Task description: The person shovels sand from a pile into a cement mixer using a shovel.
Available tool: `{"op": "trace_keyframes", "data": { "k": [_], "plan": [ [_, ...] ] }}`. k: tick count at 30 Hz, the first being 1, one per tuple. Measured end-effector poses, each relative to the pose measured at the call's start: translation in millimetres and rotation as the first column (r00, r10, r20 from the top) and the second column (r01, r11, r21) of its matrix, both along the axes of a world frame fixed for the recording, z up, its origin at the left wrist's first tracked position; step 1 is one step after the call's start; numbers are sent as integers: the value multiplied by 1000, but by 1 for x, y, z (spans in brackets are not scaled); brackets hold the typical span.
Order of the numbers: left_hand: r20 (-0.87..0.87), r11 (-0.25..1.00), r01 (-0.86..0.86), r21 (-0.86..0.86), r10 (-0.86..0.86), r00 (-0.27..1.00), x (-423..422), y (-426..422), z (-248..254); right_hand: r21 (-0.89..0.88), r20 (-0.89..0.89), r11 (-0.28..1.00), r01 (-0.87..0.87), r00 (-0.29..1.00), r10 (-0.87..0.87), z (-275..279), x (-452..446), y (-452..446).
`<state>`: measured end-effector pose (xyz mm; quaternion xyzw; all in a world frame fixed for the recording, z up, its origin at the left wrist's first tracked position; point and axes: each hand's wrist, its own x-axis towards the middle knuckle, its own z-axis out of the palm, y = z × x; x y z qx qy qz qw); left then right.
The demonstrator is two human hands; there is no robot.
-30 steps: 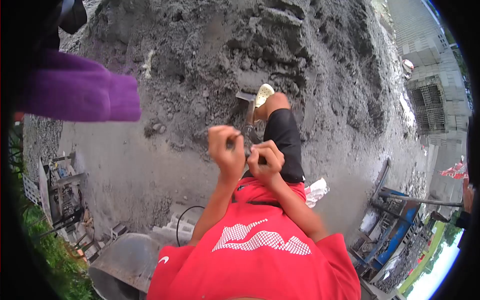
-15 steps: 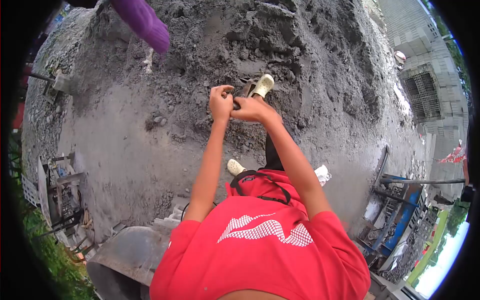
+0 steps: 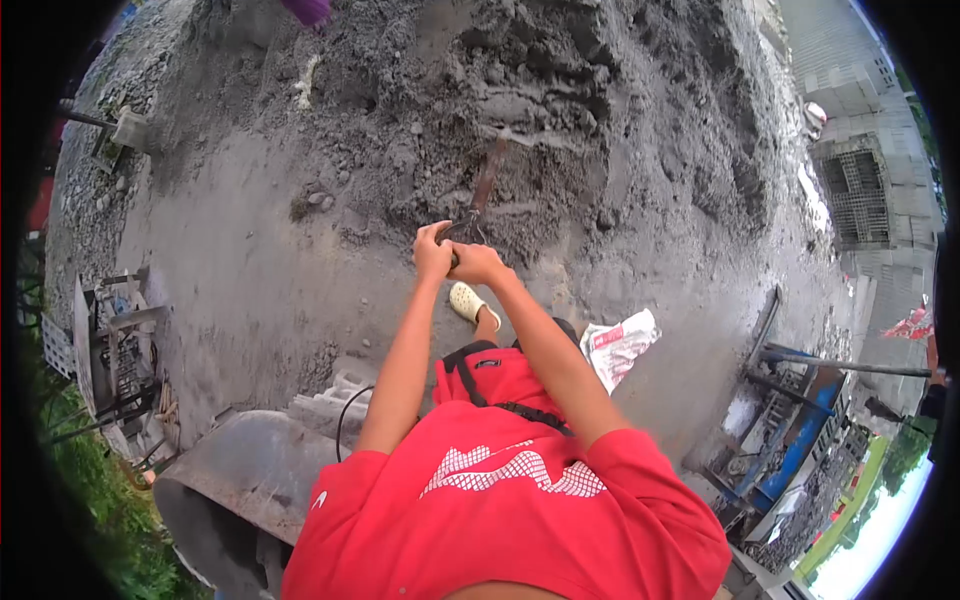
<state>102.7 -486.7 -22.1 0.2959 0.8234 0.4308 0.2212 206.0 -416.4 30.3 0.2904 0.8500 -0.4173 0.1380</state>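
Note:
Both my hands are closed together on the dark grip of a shovel [image 3: 487,180], in the middle of the view. My left hand [image 3: 433,252] wraps the left side of the grip, and my right hand [image 3: 478,263] holds it just to the right. A brown, dirt-covered shaft runs away from the hands toward the pile of grey sand [image 3: 540,70]. Its far end lies at the sand, and I cannot make out the blade clearly. Below my hands a cream clog [image 3: 466,300] is on my foot; the other foot is hidden.
A white sack [image 3: 620,345] lies right of my legs. At lower left stands a large metal drum [image 3: 260,470] beside grey blocks. A blue metal frame [image 3: 800,440] is at right, near stacked blocks [image 3: 840,100]. Part of another person's purple sleeve [image 3: 308,10] shows at the top.
My hands have drawn back toward my body with the shovel. The clogged foot at the shovel has left the sand pile. The purple sleeve has moved up, mostly out of view.

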Motion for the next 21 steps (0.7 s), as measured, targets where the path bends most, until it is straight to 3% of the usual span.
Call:
{"op": "trace_keyframes", "data": {
  "k": [2,3,5,6,7,10,12,13,15,16,18,20,21],
  "plan": [
    [123,999,-7,-48,13,992,31,-46,-41,10,-112,998,62,992,-60,-61,36,-48],
    [173,976,60,-209,-23,985,45,-58,-54,27,-57,998,65,996,-64,-68,54,-56],
    [325,989,38,-144,11,946,83,-61,-86,65,47,996,64,997,-67,-79,94,-66],
    [401,993,15,-118,33,915,107,-64,-106,108,-25,990,88,996,-86,-80,116,-63],
    [364,987,41,-155,18,931,126,-56,-132,145,-40,982,121,992,-117,-74,137,-57],
    [822,954,143,-264,145,551,167,-13,-13,275,-74,947,165,986,-151,-43,192,-23],
    [968,976,209,65,-112,223,182,-1,-16,300,-47,932,205,979,-200,-10,213,-1],
    [974,955,240,173,-202,103,191,7,-4,293,-72,934,207,978,-194,7,224,-8],
    [994,993,62,104,-102,-23,207,28,9,351,-150,915,198,977,-154,43,234,8],
    [994,998,-30,51,-53,-94,213,34,12,405,-119,895,185,982,-149,34,245,7],
    [919,994,-107,-37,-9,-394,211,41,1,352,-108,908,226,974,-200,41,261,1],
    [938,987,-135,-86,35,-346,221,62,-8,428,-201,815,390,920,-335,50,271,1],
    [914,987,-115,-110,55,-401,232,79,-10,426,-205,724,542,838,-506,65,270,0]
  ]
}}
